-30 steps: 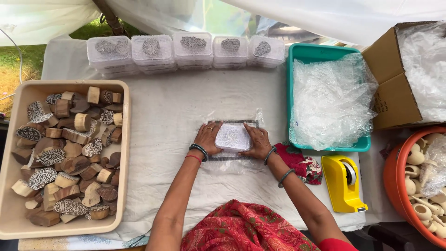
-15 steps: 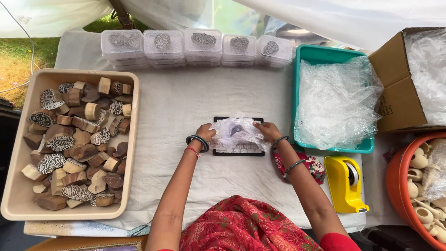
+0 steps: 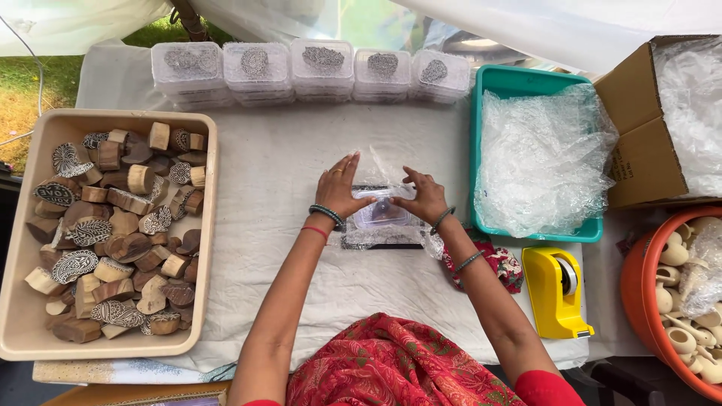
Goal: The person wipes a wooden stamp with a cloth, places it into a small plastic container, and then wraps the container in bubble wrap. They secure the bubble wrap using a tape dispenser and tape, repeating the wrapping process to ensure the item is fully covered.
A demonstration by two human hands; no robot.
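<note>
Nearest, at the worktop's (image 3: 286,158) front right, a yellow tape dispenser (image 3: 556,289) lies beside a red patterned cloth (image 3: 500,265). At the far right an orange tub (image 3: 643,301) holds pale wooden spoons and clear wrap. On the left a beige tray (image 3: 201,240) is packed with carved wooden blocks (image 3: 113,225), some showing patterned faces. In the middle, the left hand (image 3: 338,189) and right hand (image 3: 423,197) close around a small clear box (image 3: 380,214) with a dark piece inside, sitting on bubble wrap (image 3: 376,239) over a dark sheet. Left fingers (image 3: 347,165) are straight and pressed together along the box's side; right fingers (image 3: 410,180) curl over its top, pinching the wrap. Wrap rises crumpled between the hands. Further right, a teal bin (image 3: 526,79) is filled with bubble wrap, and a cardboard carton (image 3: 639,135) holds more. Along the far edge stand five clear lidded boxes (image 3: 320,68), each showing a carved block.
</note>
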